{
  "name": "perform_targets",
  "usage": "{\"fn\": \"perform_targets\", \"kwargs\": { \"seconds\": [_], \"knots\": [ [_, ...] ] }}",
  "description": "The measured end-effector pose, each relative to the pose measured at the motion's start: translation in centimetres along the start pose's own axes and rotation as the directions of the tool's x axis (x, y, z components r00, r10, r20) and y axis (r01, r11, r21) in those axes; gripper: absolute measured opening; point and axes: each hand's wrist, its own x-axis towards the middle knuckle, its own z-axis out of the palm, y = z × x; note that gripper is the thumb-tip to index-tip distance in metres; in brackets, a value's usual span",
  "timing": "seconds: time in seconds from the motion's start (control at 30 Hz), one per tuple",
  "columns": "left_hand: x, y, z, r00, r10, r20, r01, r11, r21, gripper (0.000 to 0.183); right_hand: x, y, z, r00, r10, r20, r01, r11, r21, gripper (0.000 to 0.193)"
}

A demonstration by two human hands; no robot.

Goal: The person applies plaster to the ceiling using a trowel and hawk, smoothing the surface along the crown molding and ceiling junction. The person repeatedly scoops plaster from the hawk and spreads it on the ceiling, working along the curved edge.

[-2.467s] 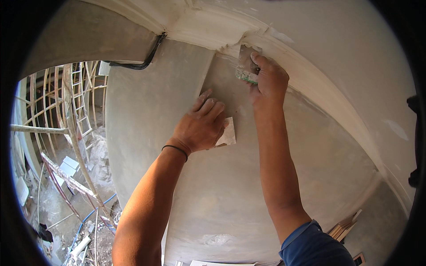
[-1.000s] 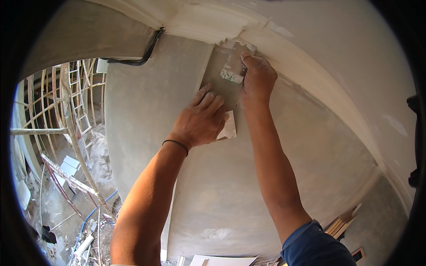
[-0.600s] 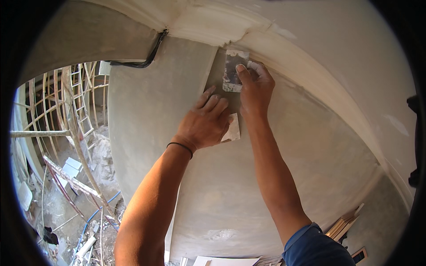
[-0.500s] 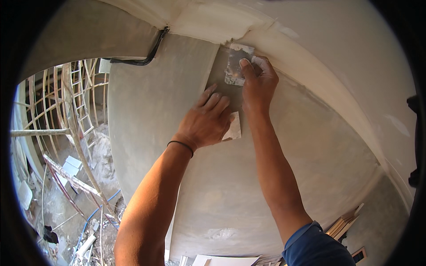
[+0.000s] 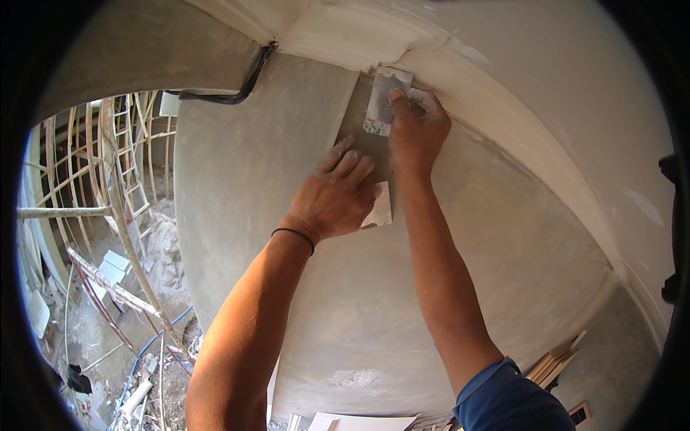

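My right hand [image 5: 420, 133] is closed on a flat rectangular metal scraper blade [image 5: 382, 108], thumb pressed on its face. Whitish filler coats the blade's ends, and it lies against the grey wall close below the ceiling moulding. Lower and to the left, my left hand [image 5: 334, 190] has its index finger stretched toward the vertical edge of the wall recess. Its other fingers curl round a second flat plate [image 5: 379, 207], pale and smeared with filler, whose corner sticks out below the palm. A dark band circles my left wrist.
A plastered grey wall [image 5: 431, 287] fills the middle. Black cables [image 5: 241, 90] hang at the upper left, below the cream moulding [image 5: 359, 32]. Beyond the wall's left edge stand scaffold poles [image 5: 118, 172], with rubble on the floor. White boards [image 5: 363, 422] and wooden strips [image 5: 553, 365] lie below.
The blade in my right hand has shifted slightly up and tilted a little. My left hand stays in nearly the same place.
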Motion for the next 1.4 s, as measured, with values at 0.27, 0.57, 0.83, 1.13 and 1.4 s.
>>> {"fn": "perform_targets", "kwargs": {
  "seconds": [0.27, 0.57, 0.83, 1.13, 1.4],
  "knots": [
    [0.1, 0.0, 0.0, 1.0, 0.013, -0.022, -0.013, 1.0, 0.007, 0.021, -0.3, 0.2, -0.1, 0.998, 0.062, 0.012, -0.063, 0.991, 0.119, 0.014],
    [0.0, -0.1, 0.3, 0.999, 0.013, -0.034, -0.013, 1.0, -0.002, 0.02, -0.2, 0.3, 0.3, 0.999, 0.022, -0.039, -0.024, 0.999, -0.049, 0.014],
    [0.1, 0.0, -0.1, 1.0, 0.001, 0.014, -0.002, 1.0, 0.022, 0.024, -0.8, 0.3, 0.4, 0.992, -0.109, -0.059, 0.106, 0.993, -0.06, 0.015],
    [0.0, -0.1, 0.0, 1.0, -0.001, -0.006, 0.001, 1.0, -0.014, 0.023, -1.5, -1.0, 0.5, 0.943, -0.258, -0.209, 0.191, 0.937, -0.293, 0.014],
    [0.2, 0.0, 0.0, 1.0, 0.006, -0.015, -0.006, 1.0, -0.002, 0.023, -1.8, 0.0, 0.4, 0.987, -0.138, -0.081, 0.135, 0.99, -0.034, 0.013]
  ]
}}
